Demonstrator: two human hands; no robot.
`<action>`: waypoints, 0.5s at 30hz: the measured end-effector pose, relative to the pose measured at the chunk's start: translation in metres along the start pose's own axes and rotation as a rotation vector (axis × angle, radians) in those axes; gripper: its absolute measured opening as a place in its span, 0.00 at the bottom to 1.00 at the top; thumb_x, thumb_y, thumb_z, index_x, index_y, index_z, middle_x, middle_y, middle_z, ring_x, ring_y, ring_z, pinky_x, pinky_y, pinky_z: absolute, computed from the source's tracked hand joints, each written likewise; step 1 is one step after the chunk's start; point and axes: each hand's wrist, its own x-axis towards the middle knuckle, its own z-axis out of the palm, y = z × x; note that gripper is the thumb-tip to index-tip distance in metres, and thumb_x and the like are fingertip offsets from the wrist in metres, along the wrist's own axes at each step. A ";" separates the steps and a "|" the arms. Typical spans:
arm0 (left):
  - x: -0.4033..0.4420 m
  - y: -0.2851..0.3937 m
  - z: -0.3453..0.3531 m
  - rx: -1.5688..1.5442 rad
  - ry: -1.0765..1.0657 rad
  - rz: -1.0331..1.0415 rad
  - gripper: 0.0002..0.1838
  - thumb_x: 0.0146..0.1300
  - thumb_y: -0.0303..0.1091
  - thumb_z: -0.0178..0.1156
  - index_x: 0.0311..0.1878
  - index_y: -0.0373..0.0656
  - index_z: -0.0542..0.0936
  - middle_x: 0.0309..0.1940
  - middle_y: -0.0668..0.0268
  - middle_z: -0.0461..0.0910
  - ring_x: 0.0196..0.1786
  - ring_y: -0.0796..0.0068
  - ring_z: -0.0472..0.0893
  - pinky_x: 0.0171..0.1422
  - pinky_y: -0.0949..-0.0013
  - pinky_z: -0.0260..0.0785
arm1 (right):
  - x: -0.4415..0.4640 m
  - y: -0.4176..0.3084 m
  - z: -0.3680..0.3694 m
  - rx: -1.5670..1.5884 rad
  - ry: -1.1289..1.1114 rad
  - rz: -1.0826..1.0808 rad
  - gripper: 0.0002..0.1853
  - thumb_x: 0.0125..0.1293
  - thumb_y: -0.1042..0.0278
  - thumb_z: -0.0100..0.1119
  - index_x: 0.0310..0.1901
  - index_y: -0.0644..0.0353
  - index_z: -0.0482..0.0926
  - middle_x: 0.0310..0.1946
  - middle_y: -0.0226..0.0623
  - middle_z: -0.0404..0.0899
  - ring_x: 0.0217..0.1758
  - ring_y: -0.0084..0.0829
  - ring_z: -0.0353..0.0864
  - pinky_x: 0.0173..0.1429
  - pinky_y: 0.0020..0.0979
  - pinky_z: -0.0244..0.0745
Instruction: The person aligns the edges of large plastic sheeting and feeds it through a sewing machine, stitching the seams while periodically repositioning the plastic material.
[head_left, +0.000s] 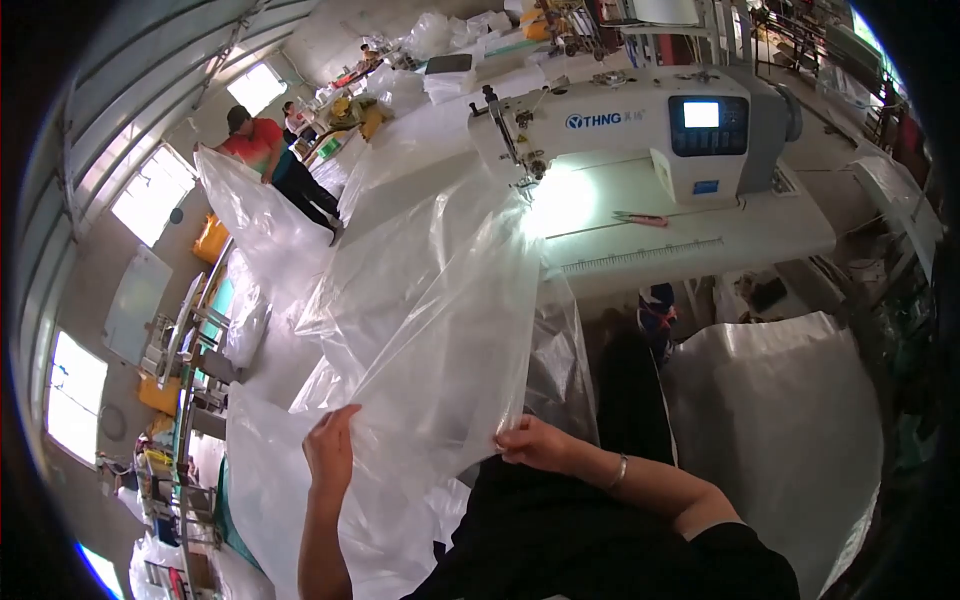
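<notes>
As we look down past our black clothing (560, 530), a bracelet (621, 470) circles our right wrist, and both of our hands are on a translucent plastic sheet (440, 350). Our right hand (535, 443) pinches the sheet's near right edge, thumb and curled fingers pressed together. Our left hand (330, 445) grips a fold farther left, its fingers drawn close – exactly where its thumb sits, we cannot tell. From our hands the sheet runs in long creases up to the needle area of a white industrial sewing machine (610, 125). More film lies to the left, and we cannot tell where one layer ends and the next begins. Just beyond our right leg, pale plastic sheeting (780, 400) hangs or lies in a broad, smooth panel.

On the machine's white work surface (780, 225), pink-handled thread snips (640, 219) lie behind a printed ruler scale (645, 256). A bright lamp glow (565, 200) falls beside the needle, and the control panel's screen (701, 114) is lit.

Farther off to the left, a person in a red top (262, 150) stands holding another large sheet (262, 220) – and beyond, bright windows (155, 195) line the wall.
</notes>
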 end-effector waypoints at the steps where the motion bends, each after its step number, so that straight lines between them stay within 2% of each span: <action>1: 0.005 -0.001 0.000 0.005 -0.022 0.017 0.11 0.61 0.24 0.51 0.43 0.44 0.81 0.32 0.58 0.80 0.31 0.57 0.79 0.36 0.61 0.70 | -0.006 0.002 -0.005 0.002 0.006 0.003 0.06 0.64 0.68 0.56 0.39 0.60 0.77 0.28 0.28 0.72 0.27 0.18 0.64 0.29 0.22 0.58; 3: 0.013 -0.005 0.001 -0.001 -0.033 0.028 0.11 0.61 0.24 0.51 0.43 0.44 0.81 0.30 0.58 0.79 0.31 0.57 0.79 0.35 0.61 0.70 | -0.012 0.003 -0.011 -0.082 -0.198 0.038 0.06 0.61 0.70 0.60 0.38 0.60 0.77 0.30 0.27 0.73 0.27 0.16 0.64 0.28 0.20 0.56; 4: 0.015 -0.007 0.002 -0.002 -0.038 0.042 0.11 0.61 0.24 0.51 0.43 0.44 0.81 0.29 0.57 0.79 0.31 0.58 0.79 0.35 0.61 0.69 | -0.012 0.001 -0.012 -0.079 -0.195 0.039 0.06 0.61 0.70 0.60 0.38 0.60 0.77 0.30 0.27 0.73 0.27 0.16 0.64 0.28 0.20 0.56; 6: 0.010 -0.012 0.005 -0.046 -0.059 0.077 0.11 0.61 0.24 0.51 0.44 0.44 0.80 0.28 0.57 0.77 0.29 0.58 0.78 0.33 0.61 0.69 | -0.008 -0.009 -0.010 -0.472 -0.018 -0.022 0.11 0.60 0.70 0.61 0.43 0.61 0.74 0.32 0.30 0.73 0.28 0.17 0.66 0.31 0.20 0.60; 7: 0.005 -0.014 0.005 -0.010 -0.072 0.066 0.11 0.61 0.23 0.51 0.44 0.44 0.80 0.27 0.57 0.77 0.28 0.58 0.77 0.33 0.61 0.69 | -0.005 -0.013 -0.007 -0.469 -0.021 -0.021 0.11 0.60 0.70 0.61 0.43 0.61 0.74 0.32 0.30 0.73 0.28 0.17 0.66 0.31 0.20 0.60; 9: -0.001 -0.011 0.002 0.030 -0.090 0.058 0.12 0.61 0.23 0.52 0.45 0.43 0.79 0.26 0.58 0.76 0.27 0.57 0.77 0.32 0.61 0.68 | 0.002 -0.020 0.000 -0.280 0.391 -0.219 0.15 0.60 0.67 0.62 0.46 0.61 0.72 0.35 0.29 0.74 0.34 0.18 0.70 0.36 0.19 0.64; 10: -0.004 -0.004 -0.004 0.054 -0.101 0.071 0.12 0.60 0.22 0.52 0.45 0.44 0.79 0.25 0.58 0.75 0.27 0.58 0.76 0.31 0.61 0.68 | 0.006 -0.022 -0.003 -0.278 0.390 -0.219 0.15 0.60 0.67 0.62 0.46 0.61 0.72 0.35 0.29 0.74 0.34 0.18 0.70 0.36 0.19 0.64; 12: -0.009 0.008 -0.009 0.081 -0.113 0.072 0.13 0.60 0.21 0.52 0.46 0.44 0.79 0.25 0.59 0.74 0.26 0.58 0.76 0.30 0.61 0.68 | 0.018 -0.024 -0.012 -0.626 0.750 -0.767 0.20 0.59 0.61 0.63 0.49 0.61 0.70 0.39 0.33 0.75 0.42 0.25 0.75 0.46 0.24 0.68; 13: -0.010 0.013 -0.010 0.037 -0.112 0.078 0.13 0.59 0.21 0.52 0.46 0.44 0.79 0.25 0.59 0.74 0.26 0.58 0.75 0.30 0.61 0.68 | 0.014 -0.038 0.002 -0.626 0.748 -0.759 0.20 0.59 0.61 0.63 0.49 0.61 0.70 0.39 0.33 0.75 0.42 0.25 0.75 0.46 0.24 0.68; 15: -0.010 0.014 -0.008 -0.011 -0.111 0.083 0.14 0.59 0.20 0.52 0.46 0.44 0.79 0.24 0.59 0.73 0.26 0.59 0.75 0.29 0.62 0.68 | 0.002 -0.070 0.027 -1.657 0.558 -1.246 0.23 0.53 0.54 0.66 0.46 0.58 0.73 0.40 0.37 0.76 0.47 0.30 0.75 0.52 0.33 0.67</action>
